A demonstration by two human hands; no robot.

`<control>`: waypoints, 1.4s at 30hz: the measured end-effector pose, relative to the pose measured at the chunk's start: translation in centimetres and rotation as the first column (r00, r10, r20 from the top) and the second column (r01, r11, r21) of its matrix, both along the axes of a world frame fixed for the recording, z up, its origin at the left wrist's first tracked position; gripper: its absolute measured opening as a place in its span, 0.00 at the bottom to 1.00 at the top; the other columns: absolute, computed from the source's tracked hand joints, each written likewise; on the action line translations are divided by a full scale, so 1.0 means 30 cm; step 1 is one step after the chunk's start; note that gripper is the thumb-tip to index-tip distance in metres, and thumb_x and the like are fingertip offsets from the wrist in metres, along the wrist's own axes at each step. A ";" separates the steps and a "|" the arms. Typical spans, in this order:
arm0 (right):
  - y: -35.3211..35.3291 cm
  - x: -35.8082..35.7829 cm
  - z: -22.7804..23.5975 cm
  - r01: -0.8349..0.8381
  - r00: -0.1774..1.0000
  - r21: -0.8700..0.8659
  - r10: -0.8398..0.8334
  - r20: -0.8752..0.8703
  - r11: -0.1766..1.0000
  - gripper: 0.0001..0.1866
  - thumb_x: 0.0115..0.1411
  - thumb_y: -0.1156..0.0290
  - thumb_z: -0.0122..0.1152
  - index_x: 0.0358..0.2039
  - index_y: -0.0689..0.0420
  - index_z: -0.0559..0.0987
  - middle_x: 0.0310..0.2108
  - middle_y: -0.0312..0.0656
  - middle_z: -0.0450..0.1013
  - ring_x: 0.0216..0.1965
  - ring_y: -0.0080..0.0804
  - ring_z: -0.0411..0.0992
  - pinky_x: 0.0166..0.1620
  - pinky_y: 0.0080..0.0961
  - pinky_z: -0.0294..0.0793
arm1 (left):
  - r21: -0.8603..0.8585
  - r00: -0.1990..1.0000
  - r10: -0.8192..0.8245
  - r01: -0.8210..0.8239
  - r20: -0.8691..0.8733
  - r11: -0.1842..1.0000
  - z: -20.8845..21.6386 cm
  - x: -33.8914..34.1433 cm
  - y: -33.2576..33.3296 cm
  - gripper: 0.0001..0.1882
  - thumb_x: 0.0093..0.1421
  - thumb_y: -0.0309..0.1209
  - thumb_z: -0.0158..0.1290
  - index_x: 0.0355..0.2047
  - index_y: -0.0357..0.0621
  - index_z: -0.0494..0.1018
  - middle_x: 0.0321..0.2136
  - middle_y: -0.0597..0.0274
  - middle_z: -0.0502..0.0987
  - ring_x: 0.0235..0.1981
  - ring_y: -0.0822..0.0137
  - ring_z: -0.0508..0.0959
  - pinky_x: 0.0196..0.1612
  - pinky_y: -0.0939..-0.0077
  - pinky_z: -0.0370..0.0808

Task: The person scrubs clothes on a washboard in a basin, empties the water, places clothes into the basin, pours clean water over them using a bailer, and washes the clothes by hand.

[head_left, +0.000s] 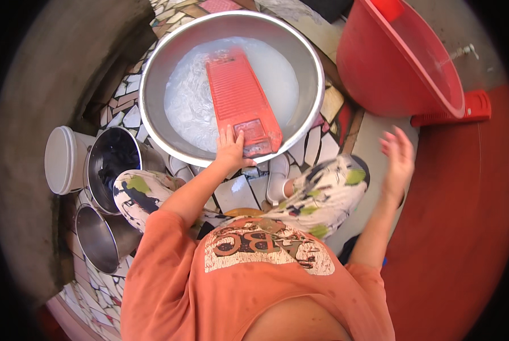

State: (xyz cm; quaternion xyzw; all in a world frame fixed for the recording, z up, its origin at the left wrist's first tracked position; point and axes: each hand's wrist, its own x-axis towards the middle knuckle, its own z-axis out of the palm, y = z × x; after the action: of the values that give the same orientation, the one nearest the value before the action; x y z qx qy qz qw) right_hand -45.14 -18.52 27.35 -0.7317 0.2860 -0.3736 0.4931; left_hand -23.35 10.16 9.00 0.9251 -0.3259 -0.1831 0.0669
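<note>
Rests the left hand (pixel 230 149) on the near end of a red ridged washboard (pixel 237 94), with fingers spread over its near left corner and thumb pointing out along the near edge of a wide metal basin (pixel 153 91). Has the washboard lying slantwise in the basin, with far end dipping into cloudy water (pixel 186 108) and near end sloping up to the near rim; hard to make out whether touching the rim or just short of it. Holds the right hand (pixel 399 158) up in the air, well apart from the basin's right edge, with nothing in it and fingers loosely apart.

Looks like stiff moulded plastic, so probably light, not fragile, but slippery when wet and apt to slide if pushed from one side. Seems best held by the near end, around the plain frame beside the recessed panel (pixel 252 131).

Beyond the basin's right edge, has a large red tub (pixel 371 68); to the left, on the mosaic floor (pixel 132 117), has a white bucket (pixel 61 160) beside a metal pot (pixel 150 157) of dark cloth (pixel 115 156), with a second metal pot (pixel 98 236) nearer
</note>
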 end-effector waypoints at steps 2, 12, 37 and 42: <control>0.076 0.268 -0.045 -0.329 0.937 0.112 0.339 -0.087 0.938 0.18 0.60 0.71 0.53 0.51 0.60 0.70 0.44 0.43 0.72 0.42 0.26 0.72 0.46 0.21 0.69 | -0.021 1.000 0.007 -0.008 -0.025 1.000 0.009 -0.006 0.002 0.60 0.34 0.58 0.65 0.63 0.42 0.50 0.63 0.39 0.43 0.64 0.41 0.43 0.63 0.49 0.44; 0.166 0.654 -0.875 -0.241 0.574 0.325 0.404 -0.713 0.915 0.20 0.53 0.61 0.59 0.39 0.65 0.72 0.35 0.48 0.75 0.34 0.43 0.75 0.40 0.39 0.75 | -0.120 0.990 -0.137 0.132 -0.037 0.984 -0.019 -0.077 0.006 0.57 0.38 0.55 0.64 0.61 0.40 0.51 0.62 0.43 0.49 0.64 0.44 0.46 0.64 0.49 0.43; 0.948 0.945 0.485 -0.671 0.511 0.725 0.610 0.606 -0.157 0.07 0.54 0.67 0.52 0.27 0.57 0.72 0.22 0.38 0.72 0.12 0.21 0.64 0.11 0.10 0.58 | -0.500 0.816 0.108 0.238 0.568 0.833 1.102 0.141 0.730 0.29 0.43 0.20 0.51 0.51 0.44 0.68 0.40 0.51 0.76 0.40 0.52 0.76 0.41 0.65 0.75; 1.389 0.880 0.321 -0.611 0.351 0.752 0.765 0.539 -0.249 0.13 0.54 0.67 0.51 0.40 0.56 0.72 0.35 0.39 0.74 0.35 0.27 0.74 0.34 0.25 0.75 | -0.374 0.638 0.182 0.179 0.748 0.910 1.068 -0.009 1.158 0.28 0.38 0.17 0.51 0.45 0.43 0.71 0.36 0.54 0.77 0.39 0.55 0.77 0.39 0.66 0.75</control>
State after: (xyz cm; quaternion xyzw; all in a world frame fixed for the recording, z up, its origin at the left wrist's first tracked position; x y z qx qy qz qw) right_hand -18.73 23.14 36.97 -0.3609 0.0015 0.2603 0.8955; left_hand -23.62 44.91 41.05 0.8779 -0.3530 0.3017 0.1167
